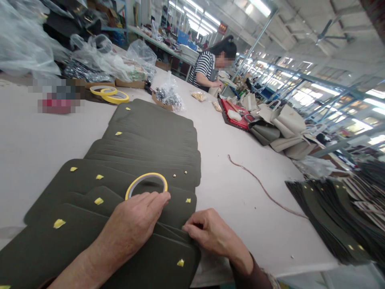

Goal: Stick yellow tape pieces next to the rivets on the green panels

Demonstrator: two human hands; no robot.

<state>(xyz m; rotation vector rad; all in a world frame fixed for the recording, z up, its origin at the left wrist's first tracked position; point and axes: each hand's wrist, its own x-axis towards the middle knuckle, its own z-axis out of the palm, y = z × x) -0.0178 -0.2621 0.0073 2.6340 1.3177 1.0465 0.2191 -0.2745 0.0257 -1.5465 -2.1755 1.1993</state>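
Observation:
Dark olive leather panels (150, 136) lie fanned in an overlapping row down the table, each marked with small yellow tape tabs. My left hand (135, 222) lies flat on the near panels, fingers together and stretched out, its fingertips against a yellow tape roll (146, 184) that rests on the pile. My right hand (210, 233) is curled, its fingers pinching the right edge of one near panel (177, 216).
Two more yellow tape rolls (110, 94) lie at the back left beside plastic bags (99, 56). A thin cord (264, 188) crosses the tabletop. A red tray (236, 116), beige bag parts (285, 128) and another dark panel stack (331, 216) sit right. A person in a striped shirt (206, 66) works beyond.

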